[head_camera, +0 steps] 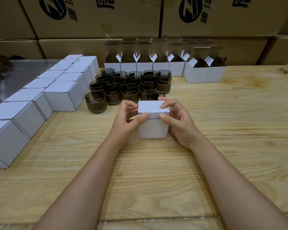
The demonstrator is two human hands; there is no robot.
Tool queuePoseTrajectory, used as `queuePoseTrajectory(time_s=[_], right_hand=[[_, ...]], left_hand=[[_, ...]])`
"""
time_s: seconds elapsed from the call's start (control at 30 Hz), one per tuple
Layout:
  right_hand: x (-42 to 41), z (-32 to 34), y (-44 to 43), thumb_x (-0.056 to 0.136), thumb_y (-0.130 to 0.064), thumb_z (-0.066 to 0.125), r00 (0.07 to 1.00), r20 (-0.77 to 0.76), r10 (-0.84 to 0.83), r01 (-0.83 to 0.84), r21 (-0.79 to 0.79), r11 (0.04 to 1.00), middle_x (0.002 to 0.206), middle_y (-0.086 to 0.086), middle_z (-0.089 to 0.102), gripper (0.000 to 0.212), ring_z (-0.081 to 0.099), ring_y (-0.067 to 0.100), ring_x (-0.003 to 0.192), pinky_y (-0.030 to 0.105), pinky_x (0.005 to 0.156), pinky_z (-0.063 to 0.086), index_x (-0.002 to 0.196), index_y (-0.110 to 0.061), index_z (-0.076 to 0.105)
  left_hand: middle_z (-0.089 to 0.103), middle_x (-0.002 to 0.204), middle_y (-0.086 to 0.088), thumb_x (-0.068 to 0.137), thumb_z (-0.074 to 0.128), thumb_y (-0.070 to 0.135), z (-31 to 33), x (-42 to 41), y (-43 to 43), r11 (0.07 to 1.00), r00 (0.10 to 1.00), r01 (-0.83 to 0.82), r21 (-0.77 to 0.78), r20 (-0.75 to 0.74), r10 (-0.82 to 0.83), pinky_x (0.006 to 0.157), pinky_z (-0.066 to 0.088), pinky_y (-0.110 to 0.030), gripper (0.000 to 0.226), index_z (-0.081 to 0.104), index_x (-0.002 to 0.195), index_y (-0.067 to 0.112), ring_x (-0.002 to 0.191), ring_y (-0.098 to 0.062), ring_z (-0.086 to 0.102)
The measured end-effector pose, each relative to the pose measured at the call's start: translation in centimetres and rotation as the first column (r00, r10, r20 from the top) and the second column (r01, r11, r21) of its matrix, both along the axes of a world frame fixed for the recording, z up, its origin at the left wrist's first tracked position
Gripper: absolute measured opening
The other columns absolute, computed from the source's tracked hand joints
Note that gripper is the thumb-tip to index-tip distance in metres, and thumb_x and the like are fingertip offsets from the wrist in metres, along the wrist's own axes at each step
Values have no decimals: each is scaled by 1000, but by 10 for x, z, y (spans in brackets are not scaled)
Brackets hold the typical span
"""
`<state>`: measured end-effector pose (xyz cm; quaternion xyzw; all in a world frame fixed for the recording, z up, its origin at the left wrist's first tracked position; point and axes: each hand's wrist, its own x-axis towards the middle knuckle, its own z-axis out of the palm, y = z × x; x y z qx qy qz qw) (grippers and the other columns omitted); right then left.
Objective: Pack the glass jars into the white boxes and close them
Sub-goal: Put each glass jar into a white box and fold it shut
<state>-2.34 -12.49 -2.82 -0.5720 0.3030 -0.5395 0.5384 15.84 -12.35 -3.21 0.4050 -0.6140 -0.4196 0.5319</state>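
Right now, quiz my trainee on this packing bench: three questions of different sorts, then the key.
1. True or false: the lid of the held white box stands fully open.
2. Multiple choice: where do the closed white boxes sit relative to the glass jars? A) to their left B) to their right C) on top of them
3. Fill in: the open white boxes stand ___ the jars, in front of the cardboard cartons.

Key: 1 false, it is folded down; 2 A; 3 behind.

Pale wood tabletop [223,130] fills lower frame. Brown cartons [98,22] with dark printed logos stacked across top. Shiny grey sheet [23,72] upper left.
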Motion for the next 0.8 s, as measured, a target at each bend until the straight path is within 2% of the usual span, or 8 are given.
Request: queuePoseTrajectory(time_s=[0.17, 0.37, 0.47, 0.53, 0.57, 0.63, 0.7, 0.8], right_hand=[[-1, 0, -4, 78, -20, 52, 997, 77, 32, -39, 89, 995, 138, 3, 48, 10, 47, 22, 123, 36, 89, 37, 82, -13, 57], [-2, -2, -6, 74, -13, 51, 998, 18, 60, -61, 72, 996, 135, -6, 48, 10, 53, 9, 111, 27, 81, 44, 81, -16, 57], [-3, -3, -4, 76, -14, 52, 999, -12, 51, -50, 48, 998, 137, -4, 46, 12, 56, 6, 105, 25, 81, 44, 87, -17, 57], [-3, -3, -4, 78, -14, 54, 999, 2, 54, -54, 46, 997, 140, 0, 44, 15, 56, 8, 104, 25, 83, 45, 92, -16, 56], [-3, -2, -3, 78, -14, 55, 999, 9, 51, -52, 43, 998, 142, 1, 43, 17, 55, 10, 105, 26, 84, 45, 95, -15, 55], [-3, -3, -3, 79, -14, 57, 999, 9, 45, -45, 35, 998, 143, 2, 42, 19, 53, 13, 108, 31, 89, 44, 98, -14, 55], [-1, -3, -3, 81, -14, 61, 998, -6, 56, -56, 37, 998, 143, 2, 43, 24, 53, 15, 113, 34, 95, 45, 104, -14, 56], [0, -2, -3, 88, -25, 60, 998, -24, 63, -61, 67, 996, 132, 3, 53, 34, 53, 18, 117, 33, 96, 45, 121, -17, 54]], left_hand=[[46, 86, 9, 66, 57, 53, 0, -2, -1, 1000, 998, 28, -12, -53, -29, 64, 40, -10, 44, 42, 90, 19, 72, 6, 48], [47, 98, 0, 69, 57, 22, -1, -8, -2, 998, 991, 40, 47, -129, -34, 66, 43, -15, 33, 40, 96, 23, 89, -10, 49], [50, 104, 0, 69, 54, 16, 5, -16, 3, 1000, 986, -14, 6, -166, 15, 80, 44, -23, 38, 41, 103, 26, 101, -12, 49], [51, 115, 2, 73, 52, 11, 8, -18, 10, 969, 987, -163, -183, -29, 161, 95, 41, -35, 39, 48, 109, 25, 113, -12, 47], [54, 119, -1, 77, 51, 8, 8, -18, 13, 901, 948, -238, -363, 115, 297, 100, 38, -37, 38, 54, 112, 19, 116, -14, 48], [63, 117, -7, 83, 47, 4, 5, -19, 17, 693, 758, -179, -699, 351, 550, 101, 35, -38, 33, 63, 112, 7, 112, -22, 57], [70, 101, -6, 91, 50, 16, 4, -21, 22, 569, 588, -51, -821, 436, 681, 96, 38, -40, 26, 69, 106, 6, 93, -24, 66], [66, 78, -6, 86, 62, 44, 9, -22, 24, 512, 410, -16, -859, 461, 787, 81, 49, -39, 37, 71, 83, 9, 72, -25, 64]])
